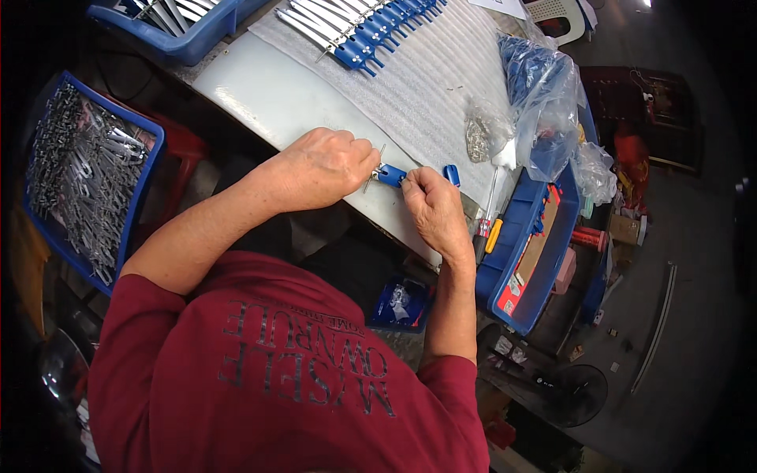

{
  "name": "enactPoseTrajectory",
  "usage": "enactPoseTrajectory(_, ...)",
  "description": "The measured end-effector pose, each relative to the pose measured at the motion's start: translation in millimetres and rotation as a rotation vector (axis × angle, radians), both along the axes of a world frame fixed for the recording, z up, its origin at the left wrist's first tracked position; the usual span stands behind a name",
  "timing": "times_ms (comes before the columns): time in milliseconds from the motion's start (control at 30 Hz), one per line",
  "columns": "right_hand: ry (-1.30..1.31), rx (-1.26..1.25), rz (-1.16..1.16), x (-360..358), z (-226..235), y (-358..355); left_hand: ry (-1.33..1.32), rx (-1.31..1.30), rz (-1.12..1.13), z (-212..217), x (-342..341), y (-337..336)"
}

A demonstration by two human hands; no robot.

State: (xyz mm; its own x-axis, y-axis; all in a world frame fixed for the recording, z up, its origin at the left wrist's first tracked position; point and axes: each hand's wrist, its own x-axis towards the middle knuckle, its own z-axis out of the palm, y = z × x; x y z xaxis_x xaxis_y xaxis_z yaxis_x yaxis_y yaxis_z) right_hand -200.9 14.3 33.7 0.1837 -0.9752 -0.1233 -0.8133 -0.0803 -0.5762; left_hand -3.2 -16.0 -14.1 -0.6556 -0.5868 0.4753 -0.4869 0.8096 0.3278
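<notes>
Over the near edge of the table, my left hand (pixel 335 163) is closed round one end of a small blue-and-metal part (pixel 390 175). A thin metal pin sticks out beside that fist. My right hand (pixel 435 209) pinches at the blue end of the same part, and its fingertips hide the exact grip. Just past the right fingers lies a separate blue piece (pixel 451 175) on the table. Further off, a row of blue-handled pieces with long pale metal blades (pixel 359 43) lies on the foam sheet (pixel 426 87).
At left stands a blue bin (pixel 150 122) full of metal parts; another blue tray (pixel 185 49) holds blades. To the right are a clear bag of small metal parts (pixel 479 134), a screwdriver (pixel 483 225), a yellow-handled tool (pixel 494 236) and a long blue crate (pixel 520 323).
</notes>
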Motion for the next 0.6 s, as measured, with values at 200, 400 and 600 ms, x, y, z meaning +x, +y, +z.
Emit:
enactPoseTrajectory(200, -0.015, 0.017, -0.038, 5.5, 4.8, 0.6, -0.003, 0.015, -0.007, 1.1, 0.5, -0.3)
enactPoseTrajectory(400, -0.042, -0.032, -0.04, 5.1, 0.7, 3.1, 0.019, -0.021, 0.004, 4.4, 0.2, -0.5)
enactPoseTrajectory(600, -0.038, -0.014, -0.047, 5.9, 1.0, 2.6, 0.006, -0.003, 0.001, 1.8, 0.2, -0.4)
